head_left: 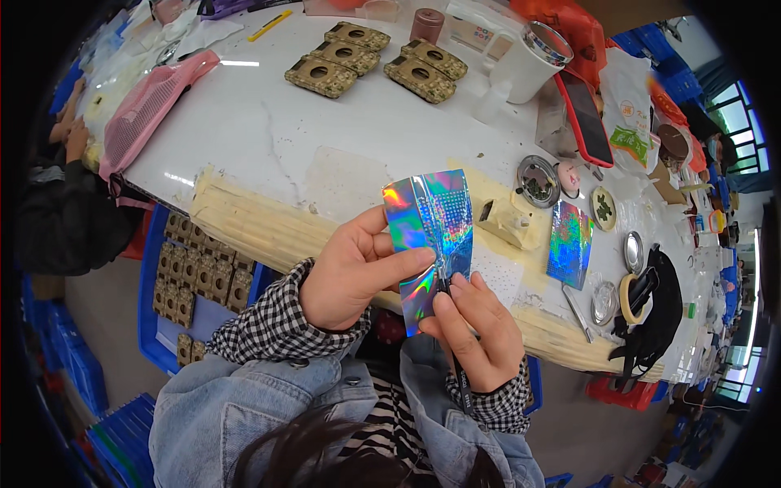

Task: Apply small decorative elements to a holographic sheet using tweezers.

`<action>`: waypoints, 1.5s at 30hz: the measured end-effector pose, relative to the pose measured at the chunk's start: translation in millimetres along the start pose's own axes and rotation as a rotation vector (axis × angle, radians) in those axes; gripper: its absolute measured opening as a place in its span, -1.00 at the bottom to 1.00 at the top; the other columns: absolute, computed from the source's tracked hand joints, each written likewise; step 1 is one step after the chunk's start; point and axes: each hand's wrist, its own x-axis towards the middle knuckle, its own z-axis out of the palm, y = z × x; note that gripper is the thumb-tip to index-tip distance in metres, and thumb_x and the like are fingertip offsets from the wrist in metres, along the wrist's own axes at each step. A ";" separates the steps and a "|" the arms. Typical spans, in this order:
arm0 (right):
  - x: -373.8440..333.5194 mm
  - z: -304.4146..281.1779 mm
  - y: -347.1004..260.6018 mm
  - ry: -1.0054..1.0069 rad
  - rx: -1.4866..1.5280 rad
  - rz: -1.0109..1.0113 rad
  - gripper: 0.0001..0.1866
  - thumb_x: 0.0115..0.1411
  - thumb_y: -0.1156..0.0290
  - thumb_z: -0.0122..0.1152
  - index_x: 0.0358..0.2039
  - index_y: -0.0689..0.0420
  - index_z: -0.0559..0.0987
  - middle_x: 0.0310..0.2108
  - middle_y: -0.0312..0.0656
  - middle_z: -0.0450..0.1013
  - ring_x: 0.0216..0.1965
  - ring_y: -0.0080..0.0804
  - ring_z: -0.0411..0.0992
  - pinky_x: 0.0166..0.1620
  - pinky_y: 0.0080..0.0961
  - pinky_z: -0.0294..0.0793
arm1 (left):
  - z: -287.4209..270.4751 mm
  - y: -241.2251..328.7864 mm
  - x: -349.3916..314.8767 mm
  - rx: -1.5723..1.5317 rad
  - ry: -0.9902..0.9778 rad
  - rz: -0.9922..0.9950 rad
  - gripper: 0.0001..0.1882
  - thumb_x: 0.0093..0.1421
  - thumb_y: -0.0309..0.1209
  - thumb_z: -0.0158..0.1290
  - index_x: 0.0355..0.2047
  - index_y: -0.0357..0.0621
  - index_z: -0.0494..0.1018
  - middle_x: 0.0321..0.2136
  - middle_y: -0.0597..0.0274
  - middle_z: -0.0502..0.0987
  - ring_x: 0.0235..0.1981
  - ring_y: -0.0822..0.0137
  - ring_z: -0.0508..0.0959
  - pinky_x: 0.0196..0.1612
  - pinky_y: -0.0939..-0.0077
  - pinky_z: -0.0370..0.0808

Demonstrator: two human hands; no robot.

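White table (268, 122), glossy and scuffed, curving off toward far clutter; near edge padded with a ribbed cream strip (244, 215), worn and crumbly. Below the edge, a blue bin (148, 309) with rows of small tan square pieces. Windows at far right; another person's hand (77, 138) at the left rim.

Held up over the near edge: a shiny holographic sheet (429, 240), thin and bent, rainbow-coloured, part of it covered in a fine grid of dots. Left hand (354, 272) closed on it, thumb across the front, fingers behind. Right hand (476, 333) wrapped narrowly round a slim dark tool (457, 366), tip pressed to the sheet's lower middle; kind of tool hard to tell.

On the table: a second holographic sheet (569, 244), flat, well to the right. Five camouflage-patterned boxes (321, 76), oblong, each with a round hole on top. One pink mesh pouch (146, 110). One white cup (529, 61) with a foil-like lid. One phone (584, 118) in a red case. One roll of tape (630, 297). Three small round tins (537, 180).
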 end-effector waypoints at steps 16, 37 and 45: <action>-0.7 -2.7 -3.8 -0.033 -0.077 -0.067 -0.62 0.00 0.39 0.40 -0.16 0.27 0.59 -0.25 -0.11 0.48 -0.13 -0.19 0.50 -0.06 -0.19 0.57 | -0.8 -4.3 -3.7 0.003 -0.012 0.034 -0.60 0.21 -0.59 0.04 0.07 -0.29 0.28 -0.16 0.14 0.57 -0.15 0.45 0.57 -0.06 0.54 0.50; -0.4 -1.9 -0.1 -0.041 -0.062 -0.076 -0.63 0.03 0.38 0.38 -0.15 0.26 0.59 -0.25 -0.13 0.48 -0.15 -0.23 0.51 -0.06 -0.23 0.57 | -3.0 -0.7 -0.5 0.005 0.047 -0.004 -0.61 0.20 -0.61 0.05 0.04 -0.28 0.29 -0.17 0.13 0.57 -0.17 0.43 0.57 -0.08 0.54 0.51; -28.7 2.7 12.4 -0.103 -0.112 0.128 -0.62 -0.02 0.37 0.41 -0.15 0.18 0.60 -0.28 -0.12 0.52 -0.16 -0.20 0.52 -0.04 -0.13 0.53 | -32.9 15.0 2.5 -0.004 0.222 0.218 -0.67 0.22 -0.58 0.04 0.00 -0.25 0.33 -0.20 0.16 0.57 -0.23 0.41 0.60 -0.19 0.55 0.55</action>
